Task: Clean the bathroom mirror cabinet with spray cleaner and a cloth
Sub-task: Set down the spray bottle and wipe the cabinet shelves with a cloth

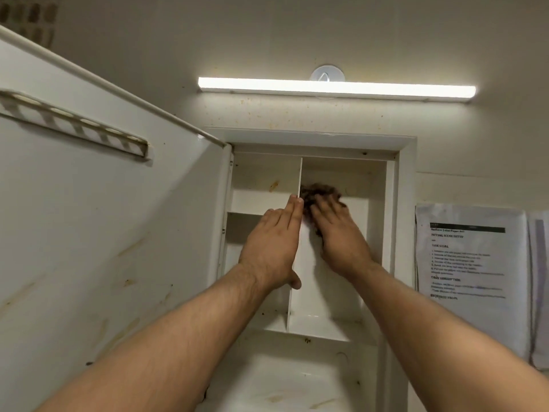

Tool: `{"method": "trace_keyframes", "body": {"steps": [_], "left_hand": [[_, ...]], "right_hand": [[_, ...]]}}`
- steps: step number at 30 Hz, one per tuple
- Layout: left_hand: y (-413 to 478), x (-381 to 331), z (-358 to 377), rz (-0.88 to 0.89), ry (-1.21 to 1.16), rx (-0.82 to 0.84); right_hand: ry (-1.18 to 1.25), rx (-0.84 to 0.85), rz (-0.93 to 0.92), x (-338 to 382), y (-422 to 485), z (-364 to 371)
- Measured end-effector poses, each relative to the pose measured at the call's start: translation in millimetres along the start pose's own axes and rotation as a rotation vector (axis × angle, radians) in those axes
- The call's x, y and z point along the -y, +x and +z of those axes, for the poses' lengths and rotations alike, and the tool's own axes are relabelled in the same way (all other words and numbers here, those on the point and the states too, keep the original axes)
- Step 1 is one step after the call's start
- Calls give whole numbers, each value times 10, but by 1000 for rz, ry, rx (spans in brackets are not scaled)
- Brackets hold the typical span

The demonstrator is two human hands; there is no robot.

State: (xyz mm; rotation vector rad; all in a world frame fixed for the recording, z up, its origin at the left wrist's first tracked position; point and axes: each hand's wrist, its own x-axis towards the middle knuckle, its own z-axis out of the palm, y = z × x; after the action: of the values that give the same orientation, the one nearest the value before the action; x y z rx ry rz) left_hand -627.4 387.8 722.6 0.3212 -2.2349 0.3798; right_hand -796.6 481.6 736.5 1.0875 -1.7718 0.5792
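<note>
Mirror cabinet (404, 203) open, door (104, 233) swung out to the left. Left hand (271, 248) lies flat with straight fingers against the centre divider (294, 301), gripping nothing. Right hand (338, 236) presses a brown cloth (318, 191) in the upper right compartment, beside the divider. Its fingers look spread flat rather than clenched, but motion blur makes that uncertain. Lit light bar (335, 89) above.

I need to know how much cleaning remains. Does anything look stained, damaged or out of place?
Brown streaks and spots mark the inside of the open door, a brown smear sits on the upper left compartment's back wall, and specks dot the wall under the light bar. Nothing looks broken or askew.
</note>
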Motion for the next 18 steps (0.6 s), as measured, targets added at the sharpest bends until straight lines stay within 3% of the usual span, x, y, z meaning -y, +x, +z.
{"method": "trace_keyframes", "body": {"steps": [2, 3, 6, 7, 8, 9, 11, 12, 13, 16, 18], "left_hand": [[-11, -13, 3, 2, 1, 12], [-13, -19, -1, -2, 4, 14], [-21, -26, -19, -4, 0, 19], [-27, -23, -24, -1, 1, 20], [-28, -19, -25, -2, 6, 13], [-22, -16, -29, -2, 13, 10], [-25, -27, -37, 2, 16, 28], [-19, -33, -35, -1, 16, 25], [-18, -40, -33, -8, 14, 24], [-23, -31, -35, -13, 2, 33], [-33, -31, -31, -18, 15, 22]], "right_hand": [[65, -97, 387, 148, 21, 3], [99, -90, 443, 267, 30, 22], [93, 101, -14, 363, -152, 145], [75, 158, -115, 282, -210, 89], [57, 146, -104, 188, -220, 43], [66, 72, 24, 121, -196, 32], [121, -43, 461, 229, -157, 5], [158, -48, 532, 396, -137, 25], [188, -14, 453, 526, -148, 75], [120, 188, -15, 514, -320, 90], [106, 179, -70, 234, -342, -65]]}}
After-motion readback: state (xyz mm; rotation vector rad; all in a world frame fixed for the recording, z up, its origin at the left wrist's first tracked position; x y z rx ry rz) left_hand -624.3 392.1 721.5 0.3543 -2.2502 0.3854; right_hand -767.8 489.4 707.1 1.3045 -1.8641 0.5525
